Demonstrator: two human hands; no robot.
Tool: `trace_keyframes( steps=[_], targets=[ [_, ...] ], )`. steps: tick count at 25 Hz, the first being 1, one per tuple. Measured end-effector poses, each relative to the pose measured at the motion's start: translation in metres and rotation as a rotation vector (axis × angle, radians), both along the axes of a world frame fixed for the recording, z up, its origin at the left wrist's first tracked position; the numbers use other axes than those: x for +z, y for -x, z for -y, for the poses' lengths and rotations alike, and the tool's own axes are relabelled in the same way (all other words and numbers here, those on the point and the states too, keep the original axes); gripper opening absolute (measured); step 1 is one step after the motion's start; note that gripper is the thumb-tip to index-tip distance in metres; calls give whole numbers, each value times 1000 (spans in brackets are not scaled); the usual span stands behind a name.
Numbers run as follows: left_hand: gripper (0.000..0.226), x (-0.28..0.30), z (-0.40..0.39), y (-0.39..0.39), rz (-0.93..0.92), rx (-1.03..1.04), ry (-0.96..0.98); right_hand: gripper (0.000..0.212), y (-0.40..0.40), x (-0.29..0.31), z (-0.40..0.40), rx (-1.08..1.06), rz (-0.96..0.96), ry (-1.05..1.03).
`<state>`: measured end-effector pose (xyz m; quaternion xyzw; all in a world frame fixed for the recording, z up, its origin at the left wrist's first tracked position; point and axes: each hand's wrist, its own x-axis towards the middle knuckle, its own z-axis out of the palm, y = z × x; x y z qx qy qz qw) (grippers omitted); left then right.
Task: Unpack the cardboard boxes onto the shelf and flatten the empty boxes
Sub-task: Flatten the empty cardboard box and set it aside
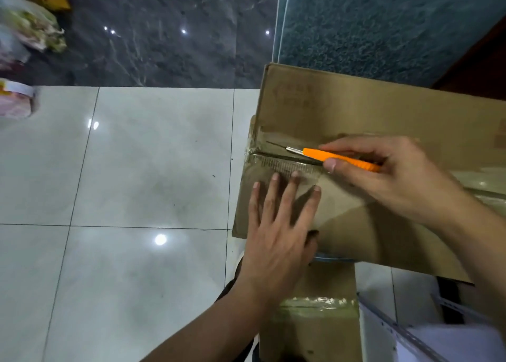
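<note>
Seam axis: the taped seam [284, 157] ran left to right across the cardboard box [342, 109], at centre right of the frame.
Cutter: the orange knife [339, 157] lay along that seam, blade tip pointing left toward the box's left edge.
Right hand [388, 175]: fingers curled around the knife handle, directly over the seam.
Left hand [276, 224]: fingers straight and spread, pressing flat on the near flap just below the seam.
Box look: brown, closed, glossy clear tape over the seam; the slit appeared dark and parted at the left end.
Judgement: the cut likely continued along the seam.

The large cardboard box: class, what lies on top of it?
On the large cardboard box: the flat left hand, right hand gripping an orange knife, clear tape. Contents hidden.
</note>
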<state>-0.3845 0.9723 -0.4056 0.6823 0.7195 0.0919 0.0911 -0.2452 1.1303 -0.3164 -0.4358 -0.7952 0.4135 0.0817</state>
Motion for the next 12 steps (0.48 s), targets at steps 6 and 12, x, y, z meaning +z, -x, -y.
trace_keyframes(
  steps=[6,12],
  targets=[
    [70,-12,5,2,2,-8,-22,30,34,-3,-21,168,56,-19],
    [71,-17,4,0,53,21,-45,20,55,0,-25,240,119,-83]
  ],
)
